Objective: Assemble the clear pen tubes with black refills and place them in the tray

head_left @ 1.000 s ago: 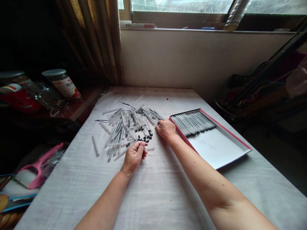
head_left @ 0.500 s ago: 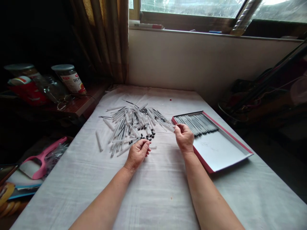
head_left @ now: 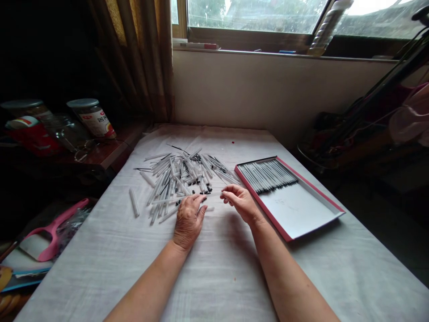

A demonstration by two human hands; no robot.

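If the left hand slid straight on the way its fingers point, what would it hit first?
The left hand would first meet the near edge of the pile of clear tubes, likely the small black caps scattered there; depth is hard to judge.

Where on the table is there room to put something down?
The cloth is bare from the left hand and right hand back to the near edge, and along the far edge by the wall. The near half of the tray is bare too. It is crowded at the pile of tubes past the hands and at the row of pens.
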